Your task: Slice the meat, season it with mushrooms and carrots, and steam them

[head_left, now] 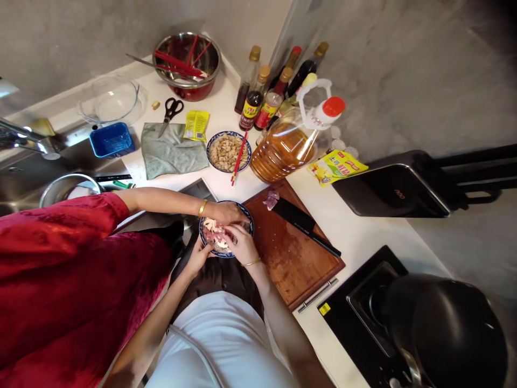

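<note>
A blue-rimmed bowl (249, 220) of raw meat pieces (212, 231) sits at the counter's front edge, left of the wooden cutting board (291, 256). My left hand (197, 257) grips the bowl's near rim from below left. My right hand (242, 243) reaches into the bowl, its fingers curled into the meat. From the left, another person in a red garment stretches a hand (225, 213) with a gold bangle over the bowl's far side.
A black knife (304, 221) and a meat scrap (271, 199) lie on the board. Behind are a bowl with red chopsticks (226, 152), an oil jug (283, 148), sauce bottles (254, 102), scissors (172, 110) and a cloth (172, 153). A black wok (448, 323) is at right, a sink (24, 178) at left.
</note>
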Motion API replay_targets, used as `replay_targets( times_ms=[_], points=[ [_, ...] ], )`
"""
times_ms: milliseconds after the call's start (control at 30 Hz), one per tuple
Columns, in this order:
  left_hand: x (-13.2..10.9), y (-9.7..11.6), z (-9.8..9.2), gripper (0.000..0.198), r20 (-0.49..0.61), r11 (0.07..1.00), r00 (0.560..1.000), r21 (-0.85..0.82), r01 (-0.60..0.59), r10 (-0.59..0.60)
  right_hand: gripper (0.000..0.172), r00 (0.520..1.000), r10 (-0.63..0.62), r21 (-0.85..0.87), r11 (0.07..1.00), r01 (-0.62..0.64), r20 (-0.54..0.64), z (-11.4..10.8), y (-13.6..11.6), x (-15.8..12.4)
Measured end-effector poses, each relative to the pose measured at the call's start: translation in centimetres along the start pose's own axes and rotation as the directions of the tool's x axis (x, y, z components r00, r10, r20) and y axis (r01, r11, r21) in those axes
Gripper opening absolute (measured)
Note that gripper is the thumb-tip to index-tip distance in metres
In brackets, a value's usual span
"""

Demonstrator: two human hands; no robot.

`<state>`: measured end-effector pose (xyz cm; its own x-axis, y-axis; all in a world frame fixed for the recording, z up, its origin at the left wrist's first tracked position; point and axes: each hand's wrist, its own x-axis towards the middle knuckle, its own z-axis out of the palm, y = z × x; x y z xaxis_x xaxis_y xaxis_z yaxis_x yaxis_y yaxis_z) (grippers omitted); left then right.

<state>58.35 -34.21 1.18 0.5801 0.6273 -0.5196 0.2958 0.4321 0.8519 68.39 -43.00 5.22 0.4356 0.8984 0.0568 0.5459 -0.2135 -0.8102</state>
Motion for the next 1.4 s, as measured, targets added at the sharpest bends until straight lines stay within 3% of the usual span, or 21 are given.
replay_targets(
  times_ms=[67,133,233,333,433,633,767,967,1033,1233,1400],
  points=[
    [-2.6,-1.4,-1.3,0.053,-0.049,0.996,0.998,-0.077,0.04,-0.044,0.032,0.994,-0.058,-0.024,0.998,0.061,0.091,0.8,-0.4,-0.2],
    [-4.3,-2.5,-2.3,0.058,-0.074,0.978,0.994,-0.201,0.063,-0.079,0.033,0.994,-0.051,-0.089,0.994,0.059,0.094,1.1,-0.4,-0.5],
    [-4.7,-3.5,-2.9,0.06,-0.073,0.922,0.987,-0.373,0.107,-0.144,0.022,0.997,0.05,-0.321,0.947,-0.029,0.059,1.1,-0.5,-0.9],
    [-4.2,-3.8,-3.0,0.059,-0.084,0.911,0.983,-0.396,0.115,-0.161,0.014,0.989,0.091,-0.468,0.883,-0.027,0.113,1.5,-0.7,-0.8],
    [-4.1,-3.7,-2.9,0.059,-0.092,0.916,0.983,-0.386,0.112,-0.159,0.012,0.988,0.042,-0.43,0.902,0.027,0.149,2.4,-1.0,-0.3],
    [-4.4,-3.1,-3.0,0.061,-0.078,0.922,0.988,-0.373,0.098,-0.137,0.021,0.995,-0.088,-0.208,0.974,0.095,0.041,3.2,-2.1,0.9],
    [-4.4,-3.1,-3.3,0.064,-0.069,0.929,0.989,-0.358,0.099,-0.133,0.03,0.989,-0.121,-0.297,0.944,0.14,0.083,2.6,-2.1,0.3],
    [-4.3,-3.6,-3.6,0.066,-0.065,0.914,0.987,-0.392,0.108,-0.145,0.024,0.998,0.041,-0.53,0.848,-0.01,0.047,2.1,-0.2,-1.2],
    [-4.3,-3.5,-3.5,0.066,-0.078,0.907,0.985,-0.408,0.108,-0.152,0.017,0.999,0.02,-0.524,0.852,0.009,0.05,2.2,0.1,-1.3],
    [-4.4,-3.2,-3.7,0.06,-0.094,0.879,0.977,-0.458,0.13,-0.194,0.023,0.993,-0.11,-0.365,0.924,0.117,0.041,2.2,-0.8,-1.6],
    [-4.5,-3.1,-4.1,0.059,-0.096,0.866,0.981,-0.491,0.098,-0.166,0.018,0.98,-0.108,-0.371,0.914,0.164,0.167,2.1,-2.2,-2.4]
  ],
)
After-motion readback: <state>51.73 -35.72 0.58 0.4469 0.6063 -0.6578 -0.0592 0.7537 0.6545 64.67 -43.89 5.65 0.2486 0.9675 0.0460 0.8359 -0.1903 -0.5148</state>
